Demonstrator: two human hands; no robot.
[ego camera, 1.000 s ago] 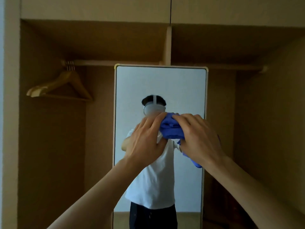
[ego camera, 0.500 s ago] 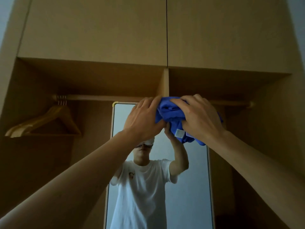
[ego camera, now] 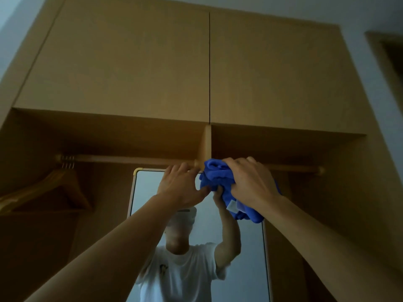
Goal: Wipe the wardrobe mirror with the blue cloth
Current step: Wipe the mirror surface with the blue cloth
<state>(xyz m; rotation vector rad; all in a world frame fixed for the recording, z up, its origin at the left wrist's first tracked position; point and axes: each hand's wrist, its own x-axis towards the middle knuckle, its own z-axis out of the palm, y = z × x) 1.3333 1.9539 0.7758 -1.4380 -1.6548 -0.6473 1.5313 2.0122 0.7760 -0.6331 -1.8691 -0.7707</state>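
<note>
The tall wardrobe mirror (ego camera: 148,192), framed in a pale rim, stands inside the open wardrobe and reflects a person in a white T-shirt with raised arms. My right hand (ego camera: 250,182) grips the bunched blue cloth (ego camera: 218,177) at the mirror's top edge, right of centre; a white tag hangs from the cloth's lower part. My left hand (ego camera: 181,186) is just left of the cloth, fingers stretched up to the mirror's top rim and thumb tip touching the cloth's lower left. Both forearms cover much of the glass.
Wooden hangers (ego camera: 43,192) hang on the clothes rail (ego camera: 130,159) at the left. A vertical divider (ego camera: 206,147) meets the rail just above the cloth. Two closed upper cabinet doors (ego camera: 209,62) fill the top. A door frame (ego camera: 388,51) shows at far right.
Both hands rose with the cloth from mid-mirror to its top edge as the view tilted upward. My left hand has come off the cloth, leaving only the thumb touching it.
</note>
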